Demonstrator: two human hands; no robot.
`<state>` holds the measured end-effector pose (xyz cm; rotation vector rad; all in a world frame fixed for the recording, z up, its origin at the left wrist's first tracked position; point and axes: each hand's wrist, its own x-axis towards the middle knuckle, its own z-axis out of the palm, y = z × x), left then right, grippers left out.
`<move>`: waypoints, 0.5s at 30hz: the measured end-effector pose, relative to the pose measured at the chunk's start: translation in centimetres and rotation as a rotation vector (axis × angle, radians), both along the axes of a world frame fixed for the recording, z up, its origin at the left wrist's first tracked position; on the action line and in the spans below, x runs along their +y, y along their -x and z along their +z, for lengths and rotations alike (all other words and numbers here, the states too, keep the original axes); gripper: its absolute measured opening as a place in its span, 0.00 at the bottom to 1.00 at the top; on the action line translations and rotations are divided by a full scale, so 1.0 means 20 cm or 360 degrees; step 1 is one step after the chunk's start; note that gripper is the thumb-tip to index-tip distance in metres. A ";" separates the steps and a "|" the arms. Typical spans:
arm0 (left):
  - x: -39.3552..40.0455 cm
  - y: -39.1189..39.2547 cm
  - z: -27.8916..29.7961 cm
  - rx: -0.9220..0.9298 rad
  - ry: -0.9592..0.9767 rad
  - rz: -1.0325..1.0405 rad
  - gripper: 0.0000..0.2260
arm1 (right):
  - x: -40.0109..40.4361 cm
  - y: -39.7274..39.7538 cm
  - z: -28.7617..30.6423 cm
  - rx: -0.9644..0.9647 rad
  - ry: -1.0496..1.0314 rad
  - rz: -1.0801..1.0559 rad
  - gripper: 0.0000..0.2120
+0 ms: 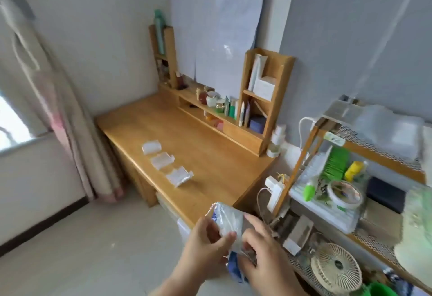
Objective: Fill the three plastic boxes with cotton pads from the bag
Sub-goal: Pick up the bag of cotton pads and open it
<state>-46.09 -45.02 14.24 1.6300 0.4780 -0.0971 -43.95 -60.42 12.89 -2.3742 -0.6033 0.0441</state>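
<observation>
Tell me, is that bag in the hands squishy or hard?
Probably squishy. The bag is thin clear plastic that crumples where the left hand and right hand pinch it, so it likely flops. It looks light for its size, since fingers alone hold it up. The shiny film may be a bit slippery.

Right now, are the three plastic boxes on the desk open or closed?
Open. All three plastic boxes lie in a row on the desk with lids flipped back. Whether they hold pads, I cannot tell.
</observation>
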 end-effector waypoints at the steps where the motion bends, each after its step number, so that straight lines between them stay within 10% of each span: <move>1: 0.05 -0.01 -0.02 0.0023 -0.0009 0.0052 0.12 | 0.07 -0.03 -0.01 0.0010 0.0011 0.0037 0.12; 15: 0.64 -0.59 0.04 -0.0028 -0.0166 0.0471 0.12 | 0.74 -0.77 -0.05 0.0314 -0.0601 0.0181 0.15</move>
